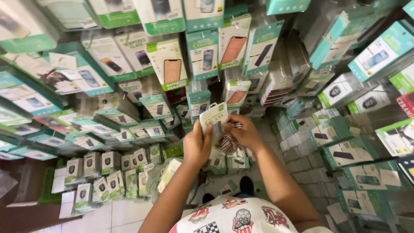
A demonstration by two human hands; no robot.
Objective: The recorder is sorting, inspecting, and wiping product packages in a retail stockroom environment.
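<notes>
Below the patterned shirt (pixel 235 218), both hands, left hand (pixel 197 144) and right hand (pixel 246 131), grip an upright white packet (pixel 214 116), long axis vertical.

Wall racks (pixel 202 51) far & both sides, packed w/ hanging green-white phone accessory boxes. Stacked boxes (pixel 103 172) near left on pale tiled floor (pixel 116 215). Brown shelf edge (pixel 26 215) bottom left. Even indoor light.

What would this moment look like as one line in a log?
left hand: holds flat white-green packet | right hand: at packet's edge, striped item beneath | around: hanging racks of phone-accessory boxes
</notes>
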